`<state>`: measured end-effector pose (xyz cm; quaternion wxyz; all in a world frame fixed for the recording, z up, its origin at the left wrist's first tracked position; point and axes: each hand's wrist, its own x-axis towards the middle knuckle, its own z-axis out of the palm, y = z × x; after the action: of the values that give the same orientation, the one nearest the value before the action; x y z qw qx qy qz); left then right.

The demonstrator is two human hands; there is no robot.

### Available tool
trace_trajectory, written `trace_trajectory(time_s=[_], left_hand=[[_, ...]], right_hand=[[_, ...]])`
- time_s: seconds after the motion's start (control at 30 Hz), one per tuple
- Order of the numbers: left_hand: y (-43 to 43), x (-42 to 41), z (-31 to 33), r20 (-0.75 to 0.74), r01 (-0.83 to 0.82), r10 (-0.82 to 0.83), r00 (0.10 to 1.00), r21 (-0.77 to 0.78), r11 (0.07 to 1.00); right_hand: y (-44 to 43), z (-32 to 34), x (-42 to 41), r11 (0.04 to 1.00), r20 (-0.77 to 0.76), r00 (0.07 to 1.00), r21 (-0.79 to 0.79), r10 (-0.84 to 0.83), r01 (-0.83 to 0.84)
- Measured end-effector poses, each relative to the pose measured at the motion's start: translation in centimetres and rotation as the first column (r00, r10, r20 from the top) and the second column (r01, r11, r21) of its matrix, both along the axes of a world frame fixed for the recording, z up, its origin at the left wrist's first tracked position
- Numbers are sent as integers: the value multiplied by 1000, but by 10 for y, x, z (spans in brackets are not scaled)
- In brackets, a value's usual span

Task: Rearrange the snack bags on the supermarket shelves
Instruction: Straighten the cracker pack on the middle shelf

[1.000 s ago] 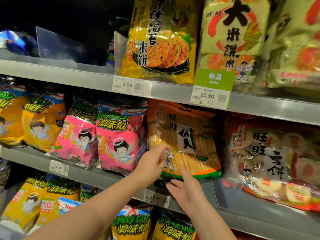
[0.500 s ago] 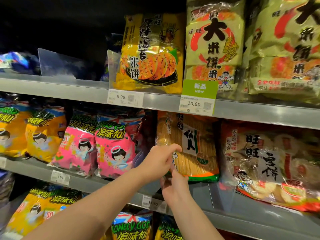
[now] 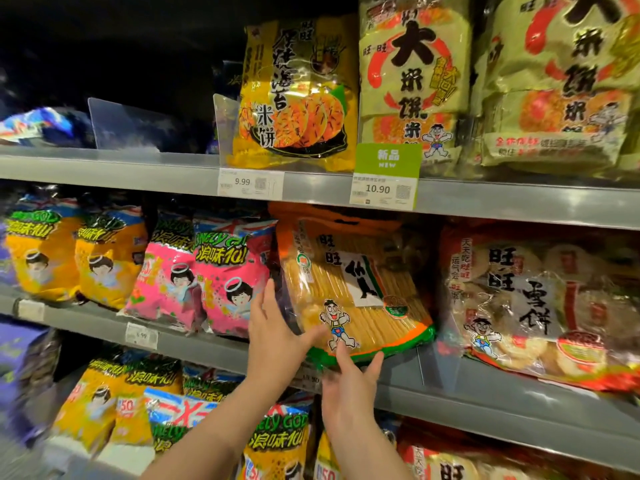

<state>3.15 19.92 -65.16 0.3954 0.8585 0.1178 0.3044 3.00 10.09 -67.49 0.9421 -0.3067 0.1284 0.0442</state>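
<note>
The right hand [image 3: 349, 386] reaches up under the bottom edge of the orange rice-cracker bag [image 3: 360, 289], its grip open, fingers spread and touching the green hem. The left hand [image 3: 277, 337] cups the bag's lower left corner, thumb across the front, fingers along the side. The bag leans tilted on the middle shelf [image 3: 485, 396], between the pink snack bags [image 3: 207, 282] and a red-edged cracker bag [image 3: 540, 303]. Above, a yellow bag [image 3: 294, 95] stands on the upper shelf [image 3: 138, 171].
</note>
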Motion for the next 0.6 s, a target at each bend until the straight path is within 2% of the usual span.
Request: trace_trajectory(time_s=[0.07, 0.13, 0.23, 0.33, 0.47, 0.6], left_hand=[[-9, 0, 2, -114, 106, -142, 983, -271, 957], [-17, 3, 0, -105, 149, -204, 973, -386, 910], [-18, 4, -2, 12, 213, -225, 974, -374, 903], [-11, 5, 3, -12, 262, -281, 960, -320, 910], [-6, 9, 7, -65, 252, -278, 959, -264, 931], [-10, 14, 9, -14, 318, -331, 943, -243, 916]], right_hand=[[-3, -2, -6, 1000, 4, 1000, -22, -4, 4], [-4, -4, -9, 998, 14, 1000, -57, 3, -2], [-6, -4, -9, 995, 32, 999, -101, 26, -22], [-3, -3, -6, 989, 32, 998, -140, 46, -41], [5, -3, -2, 990, 39, 999, -140, 32, -26], [4, 1, -1, 992, 67, 998, -128, 10, -1]])
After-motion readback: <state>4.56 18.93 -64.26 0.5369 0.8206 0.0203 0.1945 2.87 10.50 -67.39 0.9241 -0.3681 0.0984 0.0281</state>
